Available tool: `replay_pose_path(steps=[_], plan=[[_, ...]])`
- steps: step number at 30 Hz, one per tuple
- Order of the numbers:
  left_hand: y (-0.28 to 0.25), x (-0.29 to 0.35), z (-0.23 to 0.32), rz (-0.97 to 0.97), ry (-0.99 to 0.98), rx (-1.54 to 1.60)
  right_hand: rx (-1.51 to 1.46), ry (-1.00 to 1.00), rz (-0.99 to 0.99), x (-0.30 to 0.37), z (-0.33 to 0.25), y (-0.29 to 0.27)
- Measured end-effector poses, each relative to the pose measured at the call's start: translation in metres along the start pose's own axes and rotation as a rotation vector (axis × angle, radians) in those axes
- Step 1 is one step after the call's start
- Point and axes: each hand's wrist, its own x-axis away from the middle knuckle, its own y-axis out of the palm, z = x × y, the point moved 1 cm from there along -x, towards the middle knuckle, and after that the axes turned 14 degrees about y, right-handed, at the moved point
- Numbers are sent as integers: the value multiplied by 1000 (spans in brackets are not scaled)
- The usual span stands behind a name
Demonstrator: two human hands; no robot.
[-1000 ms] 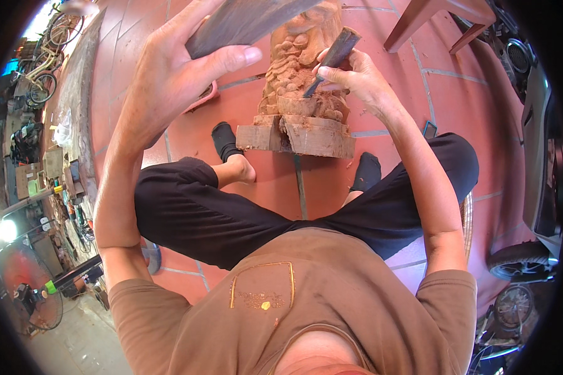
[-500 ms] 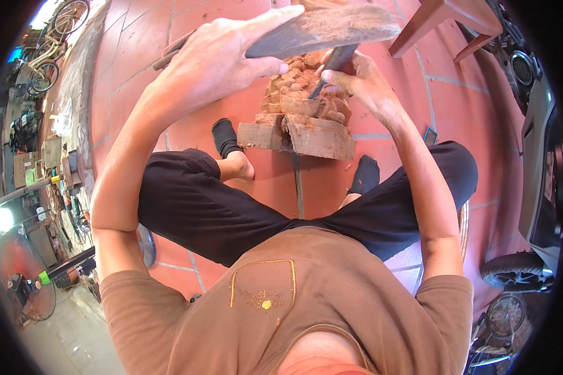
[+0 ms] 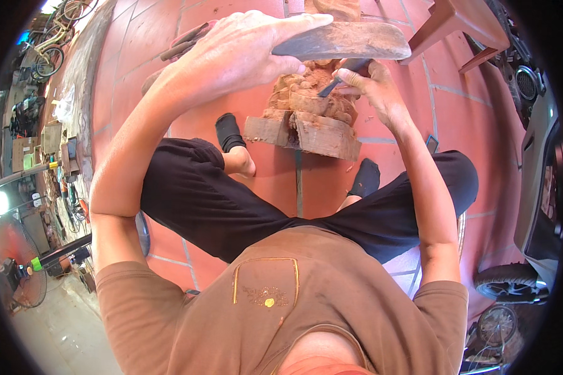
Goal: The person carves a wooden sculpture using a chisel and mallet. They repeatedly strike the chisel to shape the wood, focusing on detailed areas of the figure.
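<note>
My left hand (image 3: pixel 247 50) is closed round one end of a flat wooden mallet (image 3: pixel 363 41), thumb below and a finger stretched along its top. The mallet lies level above the chisel and hides part of the carving. In my right hand (image 3: pixel 376 94) is a chisel (image 3: pixel 329 87) with a dark blade, slanting down to the left; the mallet is close over its handle, and I cannot tell whether they touch. The blade's tip meets the carved surface of a reddish-brown wood carving (image 3: pixel 325 134), which stands on the floor between my feet with its split, squared end towards me.
Red floor tiles (image 3: pixel 269 181) surround the carving, with wood chips by it. A brown plastic chair (image 3: pixel 450 31) stands at the far right, near a parked motorbike (image 3: pixel 538 187). Dark-handled tools (image 3: pixel 191 42) lie beyond my left forearm. A fan (image 3: pixel 25 275) and clutter line the left side.
The mallet has come right and down, from a raised tilt to nearly level over the chisel. The chisel leans lower, and its tip sits slightly further right in the picture.
</note>
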Motion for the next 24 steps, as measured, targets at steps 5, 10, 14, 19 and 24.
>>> replay_pose_path(steps=[5, 10, 14, 19, 24], plan=[[-51, 8, 22, 25, -163, 293, 90, -165, 127, -8, 0, -6], [-50, 26, 18, 191, -321, 368, 15, -202, 49, 8, -24, 12], [-44, 39, 2, 320, -75, 126, 78, -338, 51, -6, -22, 35], [-42, 51, -17, 401, -53, 153, 259, -410, 71, -12, -31, 56], [-45, 64, -17, 419, -116, 105, 477, -394, -2, -14, -45, 71]])
